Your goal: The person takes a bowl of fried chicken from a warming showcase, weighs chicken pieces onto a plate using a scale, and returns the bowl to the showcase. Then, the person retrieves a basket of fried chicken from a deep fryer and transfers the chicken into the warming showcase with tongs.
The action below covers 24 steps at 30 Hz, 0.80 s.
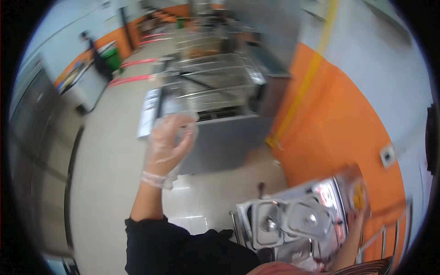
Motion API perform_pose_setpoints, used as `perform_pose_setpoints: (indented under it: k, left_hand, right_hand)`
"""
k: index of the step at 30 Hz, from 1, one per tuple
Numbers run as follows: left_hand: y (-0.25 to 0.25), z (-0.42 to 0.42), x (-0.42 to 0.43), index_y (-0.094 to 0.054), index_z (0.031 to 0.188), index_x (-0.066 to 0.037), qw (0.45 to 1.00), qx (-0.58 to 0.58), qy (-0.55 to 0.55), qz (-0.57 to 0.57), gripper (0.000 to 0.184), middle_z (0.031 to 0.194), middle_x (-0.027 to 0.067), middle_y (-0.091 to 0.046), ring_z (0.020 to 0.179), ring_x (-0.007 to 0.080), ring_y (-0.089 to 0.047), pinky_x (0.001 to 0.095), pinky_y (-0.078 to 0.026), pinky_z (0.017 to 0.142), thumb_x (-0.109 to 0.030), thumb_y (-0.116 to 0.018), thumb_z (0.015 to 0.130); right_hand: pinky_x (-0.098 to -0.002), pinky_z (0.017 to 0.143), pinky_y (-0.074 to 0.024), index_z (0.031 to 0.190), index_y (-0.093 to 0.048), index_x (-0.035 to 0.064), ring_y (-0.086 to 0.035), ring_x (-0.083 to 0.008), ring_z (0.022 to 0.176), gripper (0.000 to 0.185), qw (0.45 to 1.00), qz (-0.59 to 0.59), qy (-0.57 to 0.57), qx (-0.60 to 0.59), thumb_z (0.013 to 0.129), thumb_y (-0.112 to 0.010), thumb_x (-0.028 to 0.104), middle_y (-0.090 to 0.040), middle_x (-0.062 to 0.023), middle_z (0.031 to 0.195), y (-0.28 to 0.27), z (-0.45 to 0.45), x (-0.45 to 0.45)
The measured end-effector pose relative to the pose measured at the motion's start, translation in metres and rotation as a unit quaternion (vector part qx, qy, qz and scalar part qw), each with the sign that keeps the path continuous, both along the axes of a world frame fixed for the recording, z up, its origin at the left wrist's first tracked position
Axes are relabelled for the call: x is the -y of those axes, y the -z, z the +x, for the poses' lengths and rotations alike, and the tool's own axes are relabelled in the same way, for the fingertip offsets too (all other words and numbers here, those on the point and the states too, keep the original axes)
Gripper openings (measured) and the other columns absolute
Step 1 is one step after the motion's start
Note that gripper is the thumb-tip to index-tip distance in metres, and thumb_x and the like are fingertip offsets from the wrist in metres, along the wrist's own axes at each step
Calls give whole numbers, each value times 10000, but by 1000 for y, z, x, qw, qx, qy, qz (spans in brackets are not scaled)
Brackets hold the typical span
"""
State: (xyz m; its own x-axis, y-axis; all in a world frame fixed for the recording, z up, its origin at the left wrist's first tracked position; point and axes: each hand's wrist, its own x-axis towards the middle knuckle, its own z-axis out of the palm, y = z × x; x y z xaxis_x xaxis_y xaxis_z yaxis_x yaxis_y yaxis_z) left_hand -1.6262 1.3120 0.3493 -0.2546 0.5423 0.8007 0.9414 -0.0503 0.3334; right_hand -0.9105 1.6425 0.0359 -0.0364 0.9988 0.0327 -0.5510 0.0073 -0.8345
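Lidded pans [267, 223] set on bench [295, 188], gloved left hand [172, 137] raised half-open, right hand [359, 217] lowered by clear tub [358, 195], its grip not discernible.

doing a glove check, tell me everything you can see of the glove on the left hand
The glove is clear and thin, plastic by its look, slightly wrinkled and motion-blurred. It wraps the raised left hand to the wrist, where its cuff bunches up and a loose bit sticks out; bare forearm follows. Fingers and thumb curl towards each other, with a gap and no object seen between them.
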Motion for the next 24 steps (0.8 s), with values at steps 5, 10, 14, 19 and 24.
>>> perform_pose_setpoints:
  k: [5,10,14,19,24]
  left_hand:
    - [-13,-37,97,-644,1046,-82,991,-4,-136,-18,282,1019,108,-654,931,274,-622,371,-484,851,0,-627,777]
    - [-18,-31,183,-642,1040,-88,985,-7,-173,-13,279,1005,101,-658,925,282,-620,375,-484,835,-2,-629,775]
    - [-10,-12,234,-640,1023,-93,986,-48,-149,-56,256,977,92,-660,909,294,-618,384,-485,819,-9,-638,781]
    - [2,33,289,-639,1040,-106,989,-18,-78,-123,231,987,97,-651,939,303,-611,392,-485,848,-70,-650,812]
    - [39,89,336,-645,1043,-96,986,52,9,-160,204,997,90,-661,924,290,-621,393,-492,843,-77,-653,840]
  right_hand:
    - [-326,807,-512,1255,-509,58,-575,-186,916,367,989,-85,120,16,940,-617,212,-566,-84,1142,-26,-48,-8]
    - [-306,790,-510,1247,-509,48,-573,-179,899,363,991,-64,114,14,940,-618,208,-567,-79,1126,-44,-63,-8]
    - [-290,776,-510,1241,-509,39,-571,-174,885,360,994,-42,101,4,940,-619,204,-568,-76,1114,-55,-58,8]
    - [-270,758,-509,1233,-509,29,-568,-167,868,357,997,-1,77,-20,940,-620,199,-569,-71,1098,-69,-44,38]
    - [-251,741,-508,1226,-508,18,-565,-161,850,355,997,46,49,-45,940,-621,195,-570,-67,1082,-76,-9,89]
